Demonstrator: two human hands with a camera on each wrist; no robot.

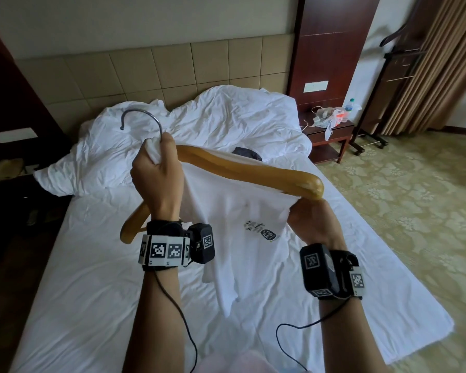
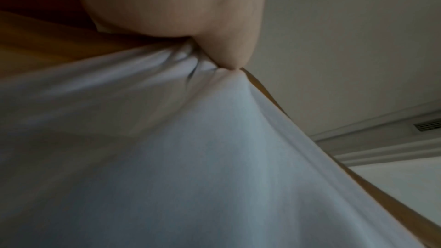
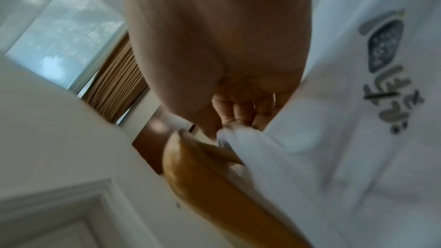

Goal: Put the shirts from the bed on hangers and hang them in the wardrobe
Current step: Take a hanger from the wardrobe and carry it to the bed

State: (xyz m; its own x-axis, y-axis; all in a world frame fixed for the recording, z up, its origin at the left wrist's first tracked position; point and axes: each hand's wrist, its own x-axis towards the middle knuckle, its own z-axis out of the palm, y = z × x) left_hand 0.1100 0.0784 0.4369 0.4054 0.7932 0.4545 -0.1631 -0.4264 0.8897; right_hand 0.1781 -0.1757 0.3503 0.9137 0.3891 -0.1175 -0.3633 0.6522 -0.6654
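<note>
I hold a white T-shirt (image 1: 234,224) with a dark printed logo above the bed (image 1: 92,278). A tan wooden hanger (image 1: 253,170) with a metal hook (image 1: 143,117) sits partly inside it. My left hand (image 1: 156,168) grips the bunched collar and the hanger's neck; the left wrist view shows the cloth (image 2: 190,139) pinched under the palm. My right hand (image 1: 310,219) pinches the shirt's edge just below the hanger's bare right end (image 3: 181,157). The shirt (image 3: 346,139) fills the right side of the right wrist view. A dark garment (image 1: 246,153) lies further up the bed.
A crumpled white duvet (image 1: 199,125) lies at the padded headboard. A bedside table (image 1: 331,130) with a plastic bag and bottle stands to the right. Beyond it are a dark clothes stand (image 1: 382,98) and brown curtains (image 1: 436,63). Patterned carpet (image 1: 414,197) runs along the bed's right side.
</note>
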